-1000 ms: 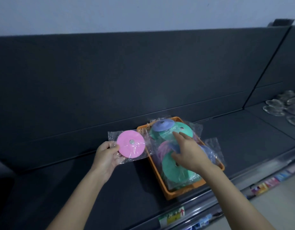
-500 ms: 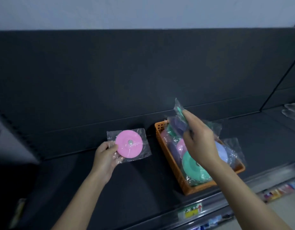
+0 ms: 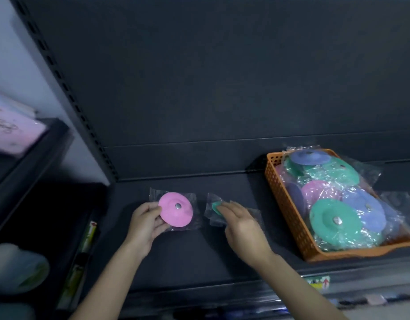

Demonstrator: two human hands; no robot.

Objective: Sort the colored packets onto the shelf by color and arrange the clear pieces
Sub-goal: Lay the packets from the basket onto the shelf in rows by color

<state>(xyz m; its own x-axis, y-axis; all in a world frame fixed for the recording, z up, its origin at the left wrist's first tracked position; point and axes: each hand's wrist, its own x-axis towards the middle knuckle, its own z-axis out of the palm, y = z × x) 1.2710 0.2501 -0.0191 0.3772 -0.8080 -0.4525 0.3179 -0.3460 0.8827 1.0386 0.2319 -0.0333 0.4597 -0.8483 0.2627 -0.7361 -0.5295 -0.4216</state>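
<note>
Two hands worked at lower centre of the frame. Fingers and thumb of the left hand (image 3: 145, 225) curled round the near edge of the pink packet (image 3: 175, 210), which sat low on the shelf (image 3: 199, 262). Fingers of the right hand (image 3: 243, 225) lay almost straight over the green packet (image 3: 213, 207), gripping nothing, just right of the pink one and apart from it. At right, the orange basket (image 3: 275, 179) held other packets (image 3: 333, 221). The step looked like founding the colour piles. The next move called for letting go and reaching to the basket for a matching colour.
</note>
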